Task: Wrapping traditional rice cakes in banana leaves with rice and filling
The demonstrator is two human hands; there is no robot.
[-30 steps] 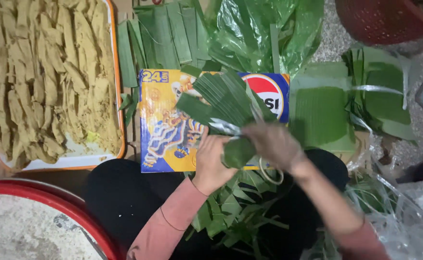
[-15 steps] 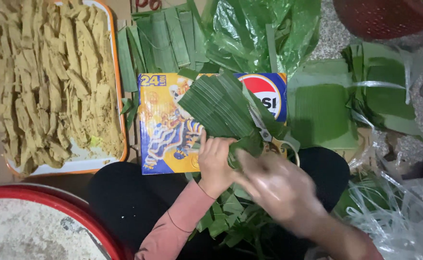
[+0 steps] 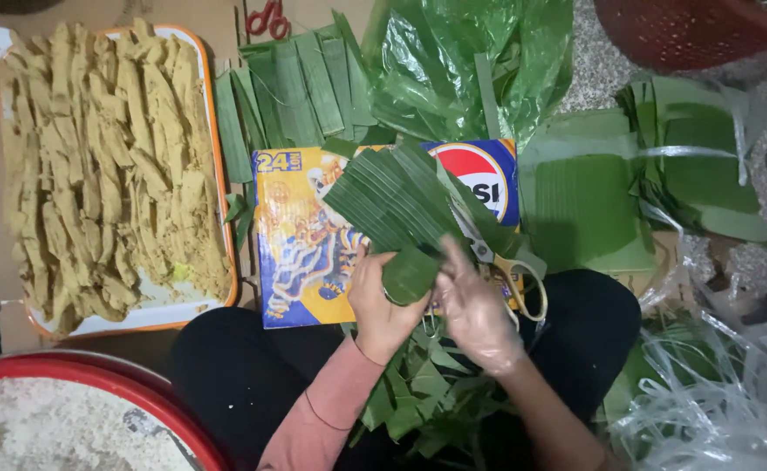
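Note:
A fan-shaped stack of cut green leaf strips lies on a colourful printed cardboard box in front of me. My left hand grips the narrow near end of the stack from the left. My right hand, in a thin clear glove, presses flat against the same end from the right, fingers together. Scissors with yellow handles rest on the box just right of my right hand, partly under the leaves.
An orange-rimmed tray of yellow-brown strips sits at left. A red basin of white grains is at lower left. Leaf strips, green plastic bag, folded leaves, leaf scraps in my lap, clear plastic.
My right hand moved from gripping the stack's end, swept downward, and now rests flat against it. The leaf stack fanned out and settled lower on the box.

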